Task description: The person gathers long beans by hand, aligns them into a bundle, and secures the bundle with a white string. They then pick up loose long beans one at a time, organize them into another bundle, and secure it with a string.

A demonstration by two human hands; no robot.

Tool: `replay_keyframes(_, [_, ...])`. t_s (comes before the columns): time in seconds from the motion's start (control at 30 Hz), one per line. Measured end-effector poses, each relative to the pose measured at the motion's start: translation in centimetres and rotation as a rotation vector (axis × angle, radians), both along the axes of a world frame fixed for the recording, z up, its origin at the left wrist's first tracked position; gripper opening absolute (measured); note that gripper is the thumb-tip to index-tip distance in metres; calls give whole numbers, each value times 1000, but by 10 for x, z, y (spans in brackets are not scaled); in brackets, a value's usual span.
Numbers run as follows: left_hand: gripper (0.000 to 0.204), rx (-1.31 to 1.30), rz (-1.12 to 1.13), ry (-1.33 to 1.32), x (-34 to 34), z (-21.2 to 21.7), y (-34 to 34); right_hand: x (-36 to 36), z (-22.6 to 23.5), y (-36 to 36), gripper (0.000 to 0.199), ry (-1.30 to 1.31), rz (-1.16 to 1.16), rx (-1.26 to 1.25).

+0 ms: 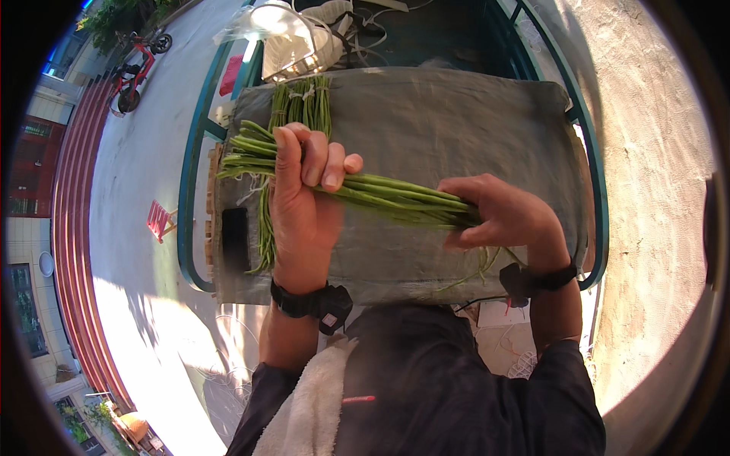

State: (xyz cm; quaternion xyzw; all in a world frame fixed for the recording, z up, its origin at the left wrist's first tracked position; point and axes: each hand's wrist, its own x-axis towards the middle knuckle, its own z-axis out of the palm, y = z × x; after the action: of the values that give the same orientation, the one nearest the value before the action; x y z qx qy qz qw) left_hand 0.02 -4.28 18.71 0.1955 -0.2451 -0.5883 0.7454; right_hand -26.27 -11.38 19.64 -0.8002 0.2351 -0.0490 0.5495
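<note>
A bunch of long green beans (388, 194) stretches between my two hands above a cloth-covered surface (456, 114). My left hand (308, 178) is wrapped round the bunch near its left end, with the bean tips sticking out past the thumb. Farther right, my right hand (506, 213) closes round the other end, slightly blurred. Tied bundles of green beans (304, 106) lie at the far left of the cloth, beyond my left hand. A few loose bean ends (483, 266) hang below my right hand.
A dark phone-like rectangle (235, 237) lies at the cloth's left edge. Teal metal rails (199, 163) flank the surface. Behind it sits a wire basket (293, 45) with white plastic. A red folding stool (159, 220) and a red scooter (137, 72) stand off to the left.
</note>
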Motion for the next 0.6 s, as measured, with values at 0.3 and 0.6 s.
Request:
replay_keyframes(0.3, [36,-89,-179,362,-52,-27,2,-40,95,11,48,455,-67,-493])
replay_keyframes(0.6, [40,604,156,196,-38,-201,26,-102,-157,7,49,685,47,-214])
